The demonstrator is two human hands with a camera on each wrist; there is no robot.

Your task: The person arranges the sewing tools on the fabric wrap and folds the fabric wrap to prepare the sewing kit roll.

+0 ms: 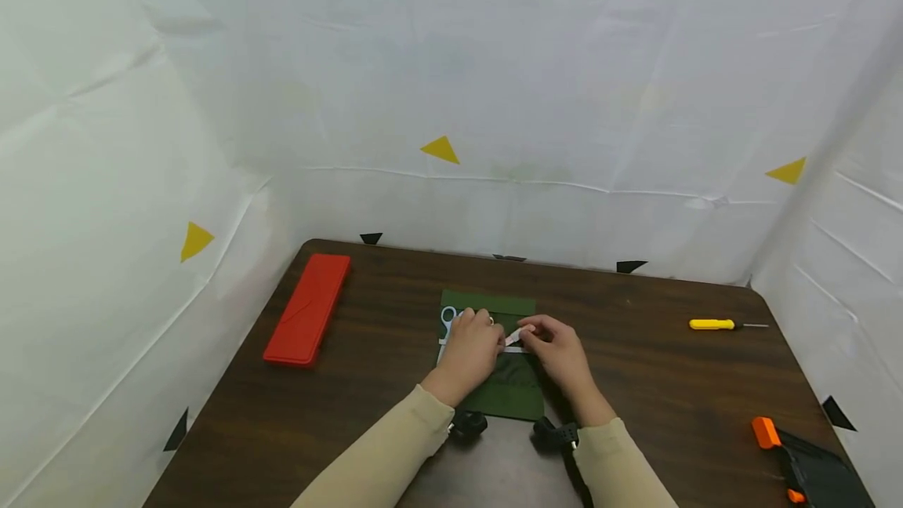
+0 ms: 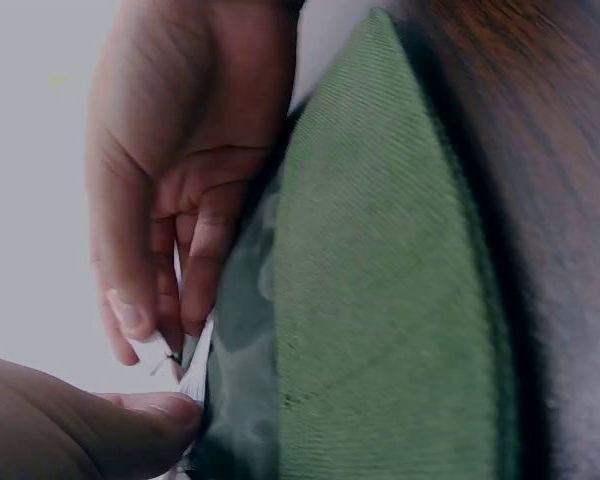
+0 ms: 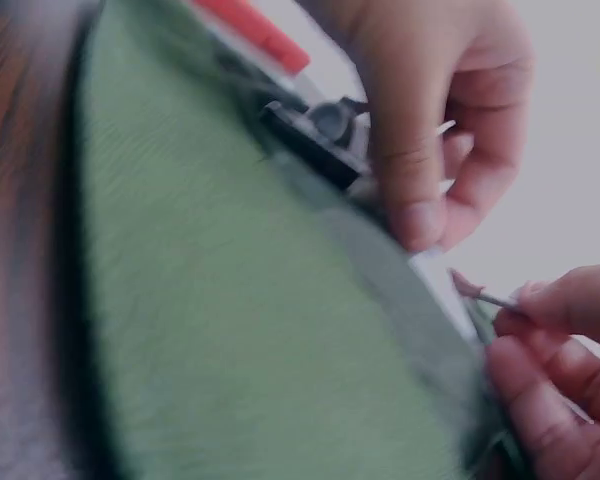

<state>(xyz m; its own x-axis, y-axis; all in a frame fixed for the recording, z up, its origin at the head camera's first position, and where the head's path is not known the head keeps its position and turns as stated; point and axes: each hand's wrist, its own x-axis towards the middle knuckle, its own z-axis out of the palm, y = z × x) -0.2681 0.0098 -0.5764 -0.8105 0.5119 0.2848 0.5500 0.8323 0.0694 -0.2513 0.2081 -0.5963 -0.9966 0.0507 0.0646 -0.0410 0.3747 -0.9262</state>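
Note:
A green cloth pouch lies unfolded on the table, with a white strap running across it. My left hand is over the pouch's left part and pinches the strap between thumb and fingers. Pale-handled scissors lie under that strap, partly hidden by this hand. From the right, my right hand holds a small, slim, whitish-pink piece by its end, its tip close to the strap. Its exact kind I cannot tell. A dark hard object shows beside the left hand in the right wrist view.
A flat red case lies on the left of the brown table. Toward the right edge are a yellow-handled screwdriver and, nearer, a black and orange tool. White sheeting encloses the back and sides.

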